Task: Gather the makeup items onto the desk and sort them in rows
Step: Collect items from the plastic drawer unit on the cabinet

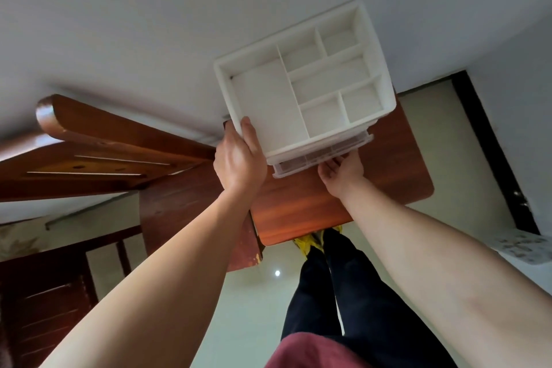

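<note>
White smooth plastic organizer [298,84], rectangular, partitioned into open compartments, clear drawer [322,155] below; over glossy reddish wood-grain counter [298,212]. Left hand [239,161] fingers curled round near corner. Right hand [342,172] fingers hooked on drawer front.

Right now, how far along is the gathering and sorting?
Done: nothing visible; no makeup items show on the wooden desk. In hand: the left hand grips the white organizer, the right hand holds its clear drawer. Left: gathering items and sorting rows.
</note>
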`<action>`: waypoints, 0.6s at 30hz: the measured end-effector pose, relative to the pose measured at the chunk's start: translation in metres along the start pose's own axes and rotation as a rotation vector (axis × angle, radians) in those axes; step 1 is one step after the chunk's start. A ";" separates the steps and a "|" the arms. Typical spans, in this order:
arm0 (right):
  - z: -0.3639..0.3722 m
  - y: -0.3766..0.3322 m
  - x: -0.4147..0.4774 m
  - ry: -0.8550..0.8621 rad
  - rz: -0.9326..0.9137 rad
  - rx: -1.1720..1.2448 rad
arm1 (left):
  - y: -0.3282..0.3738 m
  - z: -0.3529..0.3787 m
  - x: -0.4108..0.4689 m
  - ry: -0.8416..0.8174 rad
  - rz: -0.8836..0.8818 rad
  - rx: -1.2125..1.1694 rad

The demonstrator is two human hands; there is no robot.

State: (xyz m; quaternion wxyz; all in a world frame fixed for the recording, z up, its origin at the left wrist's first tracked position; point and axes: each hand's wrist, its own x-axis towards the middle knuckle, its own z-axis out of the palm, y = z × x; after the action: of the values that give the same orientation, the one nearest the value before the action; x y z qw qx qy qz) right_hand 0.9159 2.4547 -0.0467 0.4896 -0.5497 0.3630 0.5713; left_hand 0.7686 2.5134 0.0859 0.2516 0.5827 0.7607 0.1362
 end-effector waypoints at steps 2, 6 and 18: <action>-0.014 0.005 -0.004 0.030 -0.002 0.020 | -0.001 0.001 0.000 0.005 0.009 -0.009; -0.034 0.008 -0.014 0.045 -0.014 0.044 | 0.000 0.000 -0.001 0.010 0.020 -0.016; -0.047 0.011 -0.026 -0.070 -0.084 0.006 | 0.000 0.003 -0.001 0.033 0.025 -0.013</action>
State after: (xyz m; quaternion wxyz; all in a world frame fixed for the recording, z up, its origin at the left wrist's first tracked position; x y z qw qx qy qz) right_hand 0.9157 2.4031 -0.0289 0.5272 -0.5425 0.3239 0.5682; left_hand 0.7699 2.5120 0.0835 0.2409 0.5883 0.7564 0.1541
